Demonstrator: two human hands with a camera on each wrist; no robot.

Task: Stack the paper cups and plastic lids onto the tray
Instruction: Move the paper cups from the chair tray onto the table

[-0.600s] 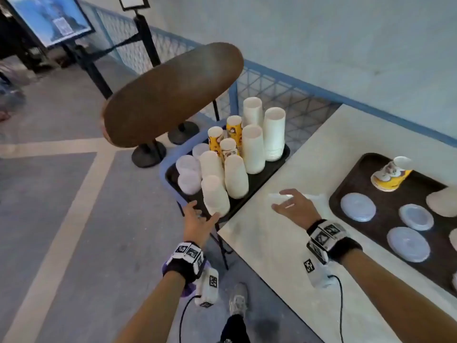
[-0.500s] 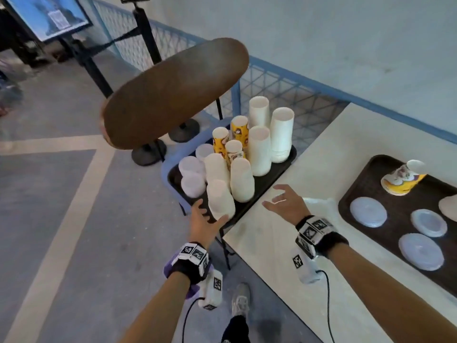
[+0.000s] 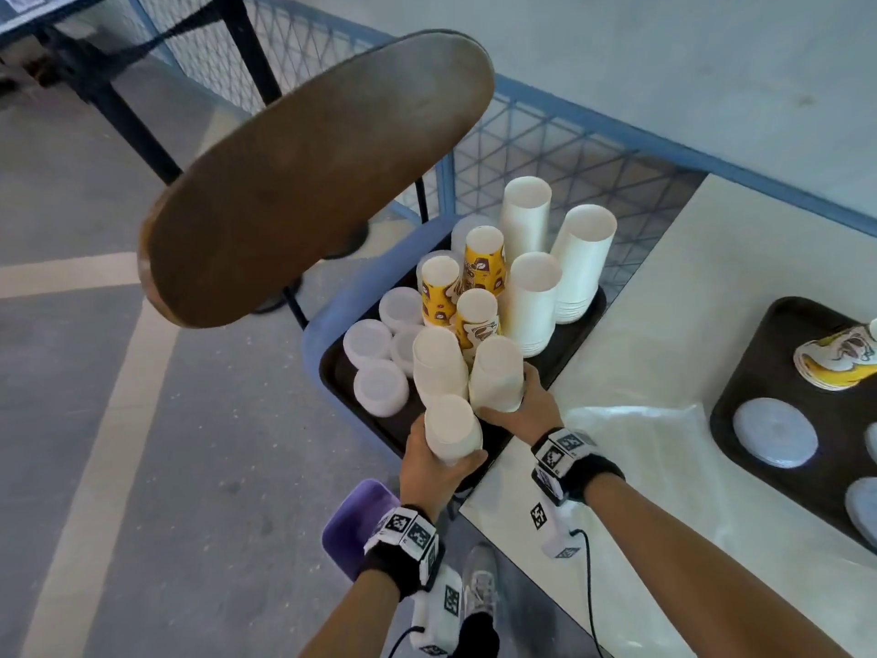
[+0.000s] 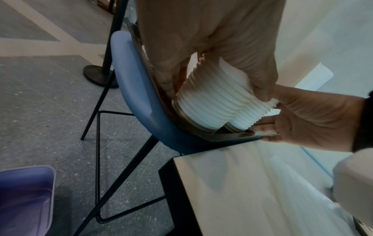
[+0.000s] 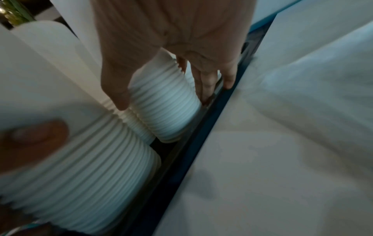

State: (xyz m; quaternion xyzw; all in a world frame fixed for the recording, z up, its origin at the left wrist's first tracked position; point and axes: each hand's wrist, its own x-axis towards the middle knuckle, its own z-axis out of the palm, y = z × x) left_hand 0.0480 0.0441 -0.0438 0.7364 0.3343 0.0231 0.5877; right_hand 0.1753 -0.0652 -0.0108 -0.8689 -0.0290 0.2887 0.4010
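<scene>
A dark tray (image 3: 586,311) on a blue chair (image 3: 327,320) carries upside-down stacks of white paper cups, yellow printed cups (image 3: 481,258) and piles of plastic lids (image 3: 379,387). My left hand (image 3: 434,467) grips the nearest white cup stack (image 3: 451,427) at the tray's front edge; the left wrist view shows the fingers (image 4: 260,76) wrapped round that stack's ribbed rims (image 4: 210,105). My right hand (image 3: 529,410) grips the neighbouring white stack (image 3: 496,375), thumb and fingers (image 5: 119,94) on either side of the neighbouring stack (image 5: 165,110).
A second dark tray (image 3: 759,353) on the white table (image 3: 640,539) holds loose lids (image 3: 773,432) and a tipped yellow cup (image 3: 840,358). A clear plastic bag (image 3: 631,429) lies beside it. A brown oval board (image 3: 308,182) hangs over the chair. A purple bin (image 3: 353,524) stands on the floor.
Both hands reached forward to the chair tray. The left closed round the nearest white stack; the right left the table and took hold of the stack beside it.
</scene>
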